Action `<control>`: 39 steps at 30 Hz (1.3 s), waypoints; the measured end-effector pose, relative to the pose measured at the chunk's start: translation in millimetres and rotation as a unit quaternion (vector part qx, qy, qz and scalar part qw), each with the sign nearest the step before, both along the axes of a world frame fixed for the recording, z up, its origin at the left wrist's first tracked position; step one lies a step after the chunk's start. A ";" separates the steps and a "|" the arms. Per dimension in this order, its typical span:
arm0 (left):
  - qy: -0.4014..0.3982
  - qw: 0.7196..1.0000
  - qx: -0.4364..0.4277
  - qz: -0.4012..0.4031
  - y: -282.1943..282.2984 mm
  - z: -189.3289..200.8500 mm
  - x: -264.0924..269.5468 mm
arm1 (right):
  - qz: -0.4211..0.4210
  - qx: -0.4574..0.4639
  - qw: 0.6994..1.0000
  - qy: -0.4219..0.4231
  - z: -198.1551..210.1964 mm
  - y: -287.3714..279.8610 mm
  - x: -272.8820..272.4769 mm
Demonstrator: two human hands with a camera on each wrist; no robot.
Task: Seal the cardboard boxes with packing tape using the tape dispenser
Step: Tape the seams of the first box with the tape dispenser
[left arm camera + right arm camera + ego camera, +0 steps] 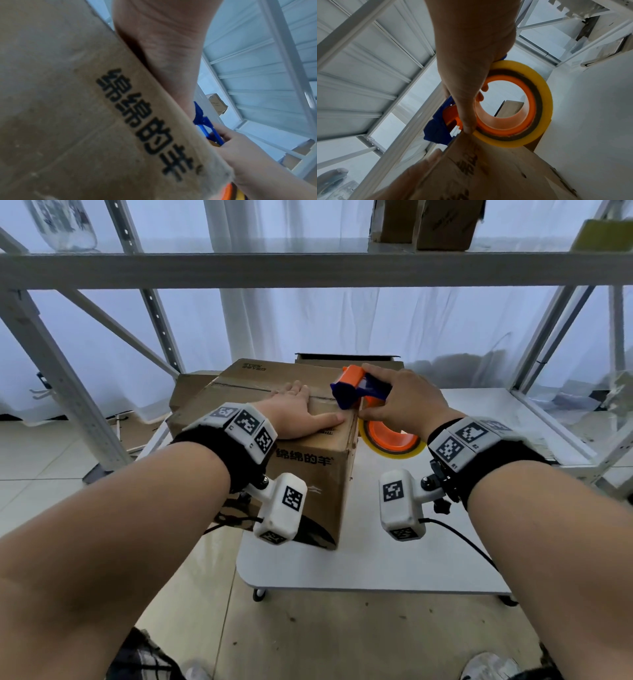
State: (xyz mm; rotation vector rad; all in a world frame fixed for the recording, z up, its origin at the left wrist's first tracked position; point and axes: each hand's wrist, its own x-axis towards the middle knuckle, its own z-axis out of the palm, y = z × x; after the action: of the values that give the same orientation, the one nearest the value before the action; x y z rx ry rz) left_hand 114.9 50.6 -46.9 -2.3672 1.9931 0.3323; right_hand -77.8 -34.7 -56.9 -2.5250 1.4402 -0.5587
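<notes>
Head view: left hand [297, 413] flat, fingers straight, on box [274, 419] at table [376, 559] centre, pressing flaps closed. Right hand [400, 402], at 3 o'clock of left, grasping dispenser [352, 386] at box's right edge, likely to begin a strip.

Left wrist view: box side [68, 108] fills frame; palm above.

Right wrist view: fingers [467, 94] wrapped around dispenser, tape [539, 105] beside box corner.

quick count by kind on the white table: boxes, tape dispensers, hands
brown cardboard boxes: 3 (printed front box, left rear box, far rear box)
orange-and-blue tape dispenser: 1
bare hands: 2 (left hand, right hand)
total: 6
</notes>
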 end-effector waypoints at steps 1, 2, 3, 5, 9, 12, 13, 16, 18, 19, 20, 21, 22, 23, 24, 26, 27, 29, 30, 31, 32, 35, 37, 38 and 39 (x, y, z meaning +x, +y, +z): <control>0.002 1.000 0.002 0.004 -0.3 0.2 -4.3 | 0.009 0.006 1.000 0.006 3.3 -1.9 -0.7; 0.002 1.000 0.008 0.007 -0.5 0.8 -8.8 | 0.017 0.009 1.000 0.015 6.7 -3.4 -1.3; 0.000 1.000 0.016 0.010 -0.7 1.7 -13.4 | 0.023 0.010 0.999 0.023 9.6 -4.6 -2.0; -0.007 0.999 0.030 0.021 -0.9 3.4 -21.4 | 0.029 0.011 0.999 0.034 12.9 -5.7 -2.9; 0.000 0.999 0.031 0.041 0.8 3.5 -28.3 | 0.043 -0.001 0.998 0.041 17.2 -2.9 -4.1; -0.001 0.999 0.020 0.038 -0.4 1.6 -25.2 | 0.049 -0.015 0.997 0.049 31.8 -1.6 -4.7; -0.003 0.999 0.021 0.035 -1.8 1.2 -23.3 | 0.051 -0.021 0.997 0.061 35.9 -2.5 -5.4; -0.006 0.999 0.030 0.027 -5.0 1.3 -19.2 | 0.055 -0.025 0.996 0.060 39.2 -4.8 -11.9; -0.008 0.999 0.033 0.020 -5.3 2.4 -19.1 | 0.055 -0.017 0.998 0.038 31.4 -5.8 -17.3; -0.008 0.999 0.034 0.017 -5.2 3.3 -19.4 | 0.053 -0.012 0.998 0.026 25.1 -6.6 -18.8; -0.008 0.999 0.034 0.015 -5.2 4.0 -19.9 | 0.050 -0.006 0.999 0.013 19.0 -6.7 -19.6; -0.008 0.999 0.033 0.012 -5.2 4.1 -20.2 | 0.048 0.002 0.999 0.000 12.8 -6.3 -19.9; -0.008 0.999 0.031 0.008 -5.4 4.0 -20.5 | 0.045 0.009 0.999 -0.013 7.5 -6.1 -19.8; -0.007 1.000 0.027 0.002 -5.5 3.8 -20.7 | 0.040 0.015 0.999 -0.024 2.8 -5.7 -19.9; -0.005 1.000 0.022 -0.006 -5.3 3.5 -21.3 | 0.035 0.019 0.999 -0.034 -0.8 -4.9 -20.4; 0.002 1.000 0.012 -0.020 -5.0 3.6 -22.1 | 0.031 0.022 0.998 -0.041 -5.8 -3.6 -21.9; 0.004 1.000 0.008 -0.024 -5.1 4.1 -22.2 | 0.031 0.023 0.998 -0.040 -6.1 -2.8 -22.5; 0.007 0.999 0.008 -0.032 -7.2 5.3 -21.4 | 0.031 0.029 0.998 -0.037 -2.6 -2.8 -23.5; 0.006 0.999 0.014 -0.034 -8.6 6.1 -20.8 | 0.032 0.032 0.998 -0.034 1.3 -2.9 -23.6; 0.004 0.999 0.023 -0.036 -10.1 6.2 -20.2 | 0.035 0.032 0.999 -0.027 5.9 -3.3 -23.5; 0.004 0.999 0.033 -0.036 -11.4 6.0 -19.7 | 0.040 0.028 0.999 -0.017 11.0 -3.6 -23.2; 0.013 0.998 0.045 -0.035 -12.3 4.8 -19.8 | 0.068 0.012 0.998 0.013 26.3 -2.2 -21.5; 0.019 0.998 0.043 -0.036 -11.2 4.1 -19.6 | 0.072 0.002 0.997 0.036 32.8 -1.4 -19.9; 0.020 0.998 0.040 -0.040 -11.2 4.2 -19.0 | 0.073 -0.004 0.996 0.044 35.0 -0.2 -19.8; 0.018 0.998 0.038 -0.044 -11.4 4.3 -18.8 | 0.074 -0.006 0.996 0.042 35.8 1.4 -21.2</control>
State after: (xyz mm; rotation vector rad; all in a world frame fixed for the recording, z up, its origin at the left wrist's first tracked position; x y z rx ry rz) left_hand 96.1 39.1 -42.6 -2.2363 2.0542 0.4430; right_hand -99.0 -33.3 -21.1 -2.6673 1.2653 -0.4419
